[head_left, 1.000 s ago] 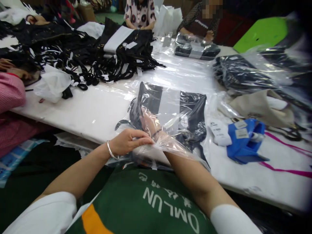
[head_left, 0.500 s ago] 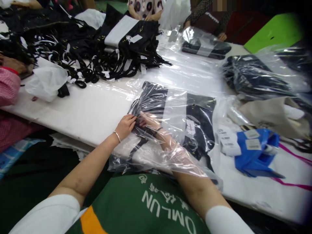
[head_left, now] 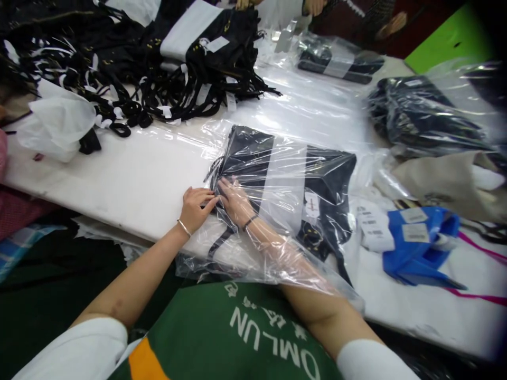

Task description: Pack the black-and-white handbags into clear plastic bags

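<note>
A clear plastic bag (head_left: 277,248) lies on the white table (head_left: 130,174) in front of me, with a folded black and white garment (head_left: 317,174) inside it. My right hand (head_left: 233,200) is inside the bag up to the forearm, fingers on the garment's near left corner. My left hand (head_left: 195,207), with a silver bracelet at the wrist, pinches the bag's left edge from outside, right beside the right hand.
A heap of black garments with white tags (head_left: 158,68) fills the far left. Bagged black garments (head_left: 420,116) lie at the right, a beige cloth (head_left: 443,179) and a blue object with labels (head_left: 420,237) nearer. A white plastic bag (head_left: 55,126) lies left. Other people's hands (head_left: 317,6) work at the far side.
My right hand has pushed deeper into the bag, toward the garment's left corner. My left hand moved forward from the bag's opening to its left edge. The view tilted down.
</note>
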`<state>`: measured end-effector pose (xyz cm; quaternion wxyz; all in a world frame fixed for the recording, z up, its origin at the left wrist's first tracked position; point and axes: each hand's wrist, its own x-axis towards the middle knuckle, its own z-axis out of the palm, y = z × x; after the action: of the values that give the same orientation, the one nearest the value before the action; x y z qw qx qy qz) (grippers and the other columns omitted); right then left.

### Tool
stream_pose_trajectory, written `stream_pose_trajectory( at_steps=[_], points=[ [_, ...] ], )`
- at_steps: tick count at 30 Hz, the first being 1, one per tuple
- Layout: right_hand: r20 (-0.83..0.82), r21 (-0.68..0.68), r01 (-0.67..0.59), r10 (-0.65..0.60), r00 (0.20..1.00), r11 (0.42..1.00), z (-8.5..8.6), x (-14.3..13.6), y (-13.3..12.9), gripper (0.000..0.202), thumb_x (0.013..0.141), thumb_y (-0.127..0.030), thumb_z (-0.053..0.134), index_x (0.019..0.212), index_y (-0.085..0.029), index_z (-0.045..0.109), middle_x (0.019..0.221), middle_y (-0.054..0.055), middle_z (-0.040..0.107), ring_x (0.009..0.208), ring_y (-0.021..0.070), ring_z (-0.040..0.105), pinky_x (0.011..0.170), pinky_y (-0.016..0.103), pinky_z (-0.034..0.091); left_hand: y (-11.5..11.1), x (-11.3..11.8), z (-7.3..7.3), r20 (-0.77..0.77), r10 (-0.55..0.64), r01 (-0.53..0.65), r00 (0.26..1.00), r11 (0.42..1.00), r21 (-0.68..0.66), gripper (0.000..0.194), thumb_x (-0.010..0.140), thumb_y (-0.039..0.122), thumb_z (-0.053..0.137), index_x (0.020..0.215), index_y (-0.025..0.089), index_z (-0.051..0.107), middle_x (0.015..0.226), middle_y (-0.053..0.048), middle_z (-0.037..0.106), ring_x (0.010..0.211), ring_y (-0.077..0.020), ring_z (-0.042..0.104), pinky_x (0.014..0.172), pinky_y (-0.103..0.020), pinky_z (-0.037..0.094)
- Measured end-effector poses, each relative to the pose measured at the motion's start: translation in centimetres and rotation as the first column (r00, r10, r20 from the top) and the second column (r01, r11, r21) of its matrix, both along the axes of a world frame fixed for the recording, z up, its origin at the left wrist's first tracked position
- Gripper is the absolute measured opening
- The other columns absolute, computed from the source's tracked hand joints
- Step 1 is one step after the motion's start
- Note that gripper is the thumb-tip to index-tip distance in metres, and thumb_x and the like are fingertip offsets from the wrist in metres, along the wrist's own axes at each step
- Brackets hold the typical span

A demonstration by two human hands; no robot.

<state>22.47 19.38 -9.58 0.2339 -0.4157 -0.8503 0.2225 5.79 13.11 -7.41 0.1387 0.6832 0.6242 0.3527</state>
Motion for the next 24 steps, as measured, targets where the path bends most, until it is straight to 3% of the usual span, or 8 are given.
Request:
stream_pose_trajectory(
  at_steps=[4, 7, 11, 14, 17, 19, 21, 24],
  points=[
    [0.093, -0.007, 0.006, -0.005, 0.996, 1.000, 0.7, -0.1, 0.1, 0.056, 0.098, -0.034, 0.053, 0.146, -0.006, 0.048, 0.155, 0.017, 0.043, 0.152, 0.0277, 0.025, 0.126, 0.047, 0.020, 0.3, -0.6, 0.4, 0.005, -0.040, 0.040, 0.999, 0.997, -0.058, 0.017, 0.089, 0.035, 0.062, 0.081, 0.020, 0.064, 0.092, -0.006, 0.070, 0.096, -0.0220, 0.061, 0.099, -0.042, 0.044],
    [0.091, -0.027, -0.015, 0.017, 0.996, 1.000, 1.2, 0.0, 0.1, 0.051, 0.100, -0.032, 0.051, 0.144, -0.006, 0.050, 0.153, 0.014, 0.046, 0.150, 0.0241, 0.029, 0.126, 0.043, 0.021, 0.3, -1.1, 0.6, 0.018, -0.056, 0.058, 0.998, 0.990, -0.129, 0.018, 0.091, 0.035, 0.056, 0.081, 0.021, 0.060, 0.087, -0.007, 0.066, 0.091, -0.0222, 0.059, 0.089, -0.038, 0.048],
    [0.081, 0.015, -0.007, 0.006, 0.997, 1.000, 1.6, -0.1, -0.4, 0.042, 0.101, -0.031, 0.051, 0.139, -0.015, 0.057, 0.152, 0.005, 0.050, 0.147, 0.0198, 0.037, 0.126, 0.038, 0.022, 0.3, -2.1, 0.4, -0.106, -0.017, 0.003, 0.994, 0.991, -0.130, 0.029, 0.089, 0.048, 0.056, 0.093, 0.020, 0.061, 0.097, -0.009, 0.068, 0.098, -0.0257, 0.059, 0.096, -0.042, 0.046],
    [0.145, 0.099, -0.031, 0.017, 0.989, 0.995, 1.8, -0.3, -0.1, 0.031, 0.099, -0.033, 0.054, 0.124, -0.019, 0.067, 0.151, 0.001, 0.051, 0.148, 0.0211, 0.034, 0.126, 0.041, 0.022, 1.2, -2.7, 0.1, -0.205, -0.079, 0.050, 0.976, 0.989, -0.140, 0.036, 0.084, 0.055, 0.059, 0.091, 0.020, 0.063, 0.097, -0.010, 0.069, 0.100, -0.0293, 0.060, 0.100, -0.047, 0.043],
    [0.175, 0.114, -0.123, 0.102, 0.979, 0.986, 2.0, 0.1, 0.2, 0.024, 0.099, -0.024, 0.052, 0.111, -0.018, 0.071, 0.148, -0.001, 0.054, 0.147, 0.0201, 0.035, 0.125, 0.043, 0.021, 1.8, -2.9, 0.1, -0.126, -0.062, 0.024, 0.990, 0.958, -0.287, 0.034, 0.083, 0.055, 0.058, 0.079, 0.022, 0.065, 0.084, -0.005, 0.069, 0.087, -0.0261, 0.063, 0.089, -0.041, 0.049],
    [0.150, 0.107, -0.144, 0.127, 0.980, 0.984, 2.1, 0.4, 0.1, 0.024, 0.098, -0.019, 0.051, 0.113, -0.019, 0.070, 0.148, -0.002, 0.054, 0.146, 0.0179, 0.037, 0.125, 0.040, 0.021, 1.4, -3.1, 0.3, -0.038, 0.028, -0.039, 0.999, 0.941, -0.336, 0.034, 0.082, 0.056, 0.059, 0.081, 0.023, 0.066, 0.082, -0.003, 0.069, 0.081, -0.0234, 0.064, 0.084, -0.038, 0.051],
    [0.118, 0.091, -0.100, 0.089, 0.989, 0.991, 2.0, 0.5, 0.0, 0.029, 0.099, -0.023, 0.052, 0.124, -0.018, 0.065, 0.150, 0.000, 0.053, 0.146, 0.0169, 0.037, 0.125, 0.036, 0.020, 0.3, -3.7, 1.0, 0.010, 0.083, -0.077, 0.997, 0.958, -0.277, 0.035, 0.085, 0.057, 0.058, 0.087, 0.022, 0.066, 0.087, -0.003, 0.070, 0.084, -0.0222, 0.065, 0.086, -0.037, 0.051],
    [0.082, 0.039, 0.016, -0.019, 0.996, 0.999, 1.6, 0.3, -0.2, 0.049, 0.100, -0.036, 0.054, 0.141, -0.010, 0.053, 0.152, 0.010, 0.049, 0.146, 0.0211, 0.038, 0.123, 0.036, 0.025, -1.4, -4.5, 3.2, -0.059, -0.066, 0.055, 0.996, 0.983, -0.174, 0.036, 0.087, 0.056, 0.055, 0.085, 0.022, 0.065, 0.092, -0.006, 0.071, 0.093, -0.0235, 0.065, 0.093, -0.039, 0.051]
  ],
)
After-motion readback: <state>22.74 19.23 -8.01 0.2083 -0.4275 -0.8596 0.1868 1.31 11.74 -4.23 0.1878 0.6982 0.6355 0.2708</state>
